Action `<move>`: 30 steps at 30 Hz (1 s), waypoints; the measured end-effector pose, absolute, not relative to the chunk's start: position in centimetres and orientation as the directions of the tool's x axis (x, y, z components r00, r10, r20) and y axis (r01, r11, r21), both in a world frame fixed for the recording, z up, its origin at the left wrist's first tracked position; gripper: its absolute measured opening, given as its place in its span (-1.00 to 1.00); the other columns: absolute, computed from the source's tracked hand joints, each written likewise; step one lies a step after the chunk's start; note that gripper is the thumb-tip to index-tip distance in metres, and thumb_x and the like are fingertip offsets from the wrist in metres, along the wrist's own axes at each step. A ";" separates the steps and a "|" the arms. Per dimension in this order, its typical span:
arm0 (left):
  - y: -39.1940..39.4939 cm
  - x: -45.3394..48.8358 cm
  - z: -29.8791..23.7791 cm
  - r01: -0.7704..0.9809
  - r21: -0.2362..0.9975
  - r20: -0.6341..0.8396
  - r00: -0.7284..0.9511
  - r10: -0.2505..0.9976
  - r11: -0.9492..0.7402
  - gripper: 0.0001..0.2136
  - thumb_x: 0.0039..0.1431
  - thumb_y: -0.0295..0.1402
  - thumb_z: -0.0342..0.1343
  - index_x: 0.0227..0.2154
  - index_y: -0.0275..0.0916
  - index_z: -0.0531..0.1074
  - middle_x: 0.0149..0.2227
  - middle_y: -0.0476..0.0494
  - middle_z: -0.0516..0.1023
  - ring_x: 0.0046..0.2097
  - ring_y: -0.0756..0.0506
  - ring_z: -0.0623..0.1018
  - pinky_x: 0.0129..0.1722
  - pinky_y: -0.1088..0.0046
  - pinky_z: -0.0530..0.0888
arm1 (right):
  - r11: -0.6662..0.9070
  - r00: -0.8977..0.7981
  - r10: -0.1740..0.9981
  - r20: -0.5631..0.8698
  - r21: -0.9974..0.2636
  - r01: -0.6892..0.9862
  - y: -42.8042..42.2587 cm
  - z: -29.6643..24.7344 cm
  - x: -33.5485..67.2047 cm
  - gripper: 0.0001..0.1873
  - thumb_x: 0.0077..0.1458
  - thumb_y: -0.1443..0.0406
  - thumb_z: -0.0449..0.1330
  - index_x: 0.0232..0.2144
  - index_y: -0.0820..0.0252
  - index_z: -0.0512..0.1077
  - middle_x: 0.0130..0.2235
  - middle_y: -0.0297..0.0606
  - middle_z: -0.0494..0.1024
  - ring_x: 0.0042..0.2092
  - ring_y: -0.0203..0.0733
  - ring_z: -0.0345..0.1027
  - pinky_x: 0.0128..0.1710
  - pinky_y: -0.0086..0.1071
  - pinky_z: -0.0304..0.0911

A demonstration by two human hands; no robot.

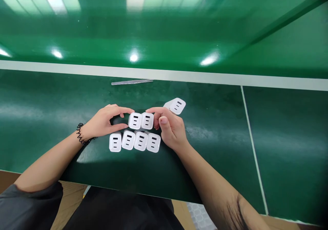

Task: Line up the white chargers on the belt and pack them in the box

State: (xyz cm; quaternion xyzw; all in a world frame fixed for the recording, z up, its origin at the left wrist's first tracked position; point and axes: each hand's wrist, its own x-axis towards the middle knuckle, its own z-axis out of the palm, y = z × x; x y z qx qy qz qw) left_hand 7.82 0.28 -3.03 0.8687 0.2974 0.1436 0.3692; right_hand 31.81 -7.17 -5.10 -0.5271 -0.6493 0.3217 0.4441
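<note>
Two white USB wall chargers stand side by side, port faces up, between my hands. My left hand (106, 120) has its thumb and index finger at the corners of the left charger (135, 121). At the right charger (147, 121), my right hand (171, 127) rests its index fingertip on the far edge, with other fingers curled against its side. The right thumb is lifted away from it. Closer to me stands a slightly uneven row of several more chargers (140, 141). Another charger (177, 106) lies tilted beyond my right hand, partly hidden by it.
Metal tweezers (132, 82) lie on the green work surface (217, 165), near the pale strip (179, 75) along its back. A thin white line (252, 144) crosses the surface on the right. The front edge runs close to my lap.
</note>
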 end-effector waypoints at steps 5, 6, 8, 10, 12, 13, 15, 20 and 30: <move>0.2 7.9 -2.9 0.406 0.722 0.033 0.788 0.615 -0.559 -0.70 0.26 -0.27 0.16 0.04 -0.12 0.40 -0.16 -0.05 0.59 -0.20 -0.05 0.52 -0.13 0.37 0.38 | 0.250 -0.054 0.967 0.250 -0.884 0.395 -7.2 -5.2 31.8 -0.48 0.35 -0.07 -0.14 -0.21 0.12 0.44 -0.43 -0.32 0.48 -0.41 -0.25 0.39 -0.39 -0.33 0.32; 0.2 7.9 -2.9 0.407 0.722 0.032 0.788 0.615 -0.560 -0.70 0.26 -0.27 0.15 0.04 -0.12 0.39 -0.15 -0.05 0.59 -0.20 -0.05 0.52 -0.13 0.37 0.38 | 0.248 -0.055 0.967 0.247 -0.884 0.396 -7.2 -5.2 31.8 -0.48 0.35 -0.08 -0.15 -0.21 0.12 0.44 -0.43 -0.32 0.49 -0.41 -0.25 0.39 -0.39 -0.33 0.33; 0.2 7.8 -3.0 0.407 0.721 0.031 0.789 0.613 -0.560 -0.69 0.27 -0.27 0.15 0.05 -0.12 0.39 -0.14 -0.06 0.59 -0.19 -0.05 0.52 -0.13 0.36 0.38 | 0.244 -0.054 0.969 0.243 -0.884 0.399 -7.2 -5.2 31.8 -0.48 0.35 -0.08 -0.15 -0.20 0.11 0.44 -0.43 -0.32 0.48 -0.41 -0.25 0.39 -0.40 -0.33 0.33; 0.2 7.8 -3.0 0.408 0.719 0.033 0.788 0.614 -0.563 -0.69 0.27 -0.25 0.14 0.05 -0.11 0.39 -0.14 -0.07 0.59 -0.20 -0.06 0.53 -0.12 0.35 0.39 | 0.242 -0.053 0.969 0.242 -0.884 0.400 -7.2 -5.2 31.8 -0.48 0.35 -0.08 -0.15 -0.20 0.11 0.43 -0.43 -0.32 0.48 -0.42 -0.26 0.38 -0.41 -0.34 0.32; 0.3 7.8 -3.1 0.409 0.715 0.037 0.787 0.616 -0.566 -0.69 0.27 -0.24 0.14 0.05 -0.11 0.39 -0.14 -0.08 0.59 -0.20 -0.06 0.53 -0.13 0.36 0.39 | 0.241 -0.054 0.969 0.240 -0.883 0.402 -7.2 -5.2 31.7 -0.47 0.34 -0.09 -0.16 -0.20 0.11 0.43 -0.43 -0.31 0.49 -0.42 -0.26 0.38 -0.42 -0.34 0.31; 0.3 7.8 -3.1 0.409 0.713 0.040 0.787 0.615 -0.569 -0.69 0.27 -0.24 0.14 0.05 -0.12 0.40 -0.14 -0.07 0.59 -0.20 -0.05 0.53 -0.13 0.36 0.39 | 0.241 -0.055 0.969 0.239 -0.883 0.403 -7.2 -5.3 31.7 -0.47 0.34 -0.09 -0.16 -0.20 0.11 0.43 -0.42 -0.31 0.49 -0.42 -0.26 0.38 -0.42 -0.34 0.31; 0.3 7.9 -3.1 0.402 0.712 0.049 0.790 0.612 -0.576 -0.69 0.26 -0.25 0.15 0.05 -0.12 0.39 -0.14 -0.07 0.59 -0.20 -0.05 0.53 -0.13 0.37 0.39 | 0.245 -0.059 0.968 0.242 -0.883 0.401 -7.2 -5.3 31.7 -0.47 0.34 -0.09 -0.16 -0.21 0.11 0.43 -0.41 -0.31 0.50 -0.43 -0.26 0.38 -0.43 -0.34 0.30; 0.3 7.8 -3.0 0.398 0.713 0.048 0.793 0.607 -0.578 -0.69 0.27 -0.26 0.13 0.05 -0.12 0.39 -0.16 -0.07 0.59 -0.18 -0.06 0.53 -0.12 0.36 0.39 | 0.286 -0.062 0.957 0.285 -0.878 0.383 -7.1 -5.4 31.7 -0.51 0.36 -0.04 -0.14 -0.21 0.12 0.43 -0.41 -0.33 0.50 -0.45 -0.30 0.35 -0.43 -0.36 0.28; 0.3 7.8 -3.1 0.386 0.716 0.064 0.794 0.605 -0.582 -0.70 0.26 -0.29 0.14 0.04 -0.13 0.40 -0.17 -0.06 0.59 -0.19 -0.05 0.53 -0.14 0.37 0.39 | 0.298 -0.061 0.953 0.298 -0.877 0.376 -7.2 -5.6 31.8 -0.53 0.37 -0.02 -0.11 -0.17 0.14 0.44 -0.52 -0.42 0.33 -0.52 -0.32 0.23 -0.47 -0.38 0.20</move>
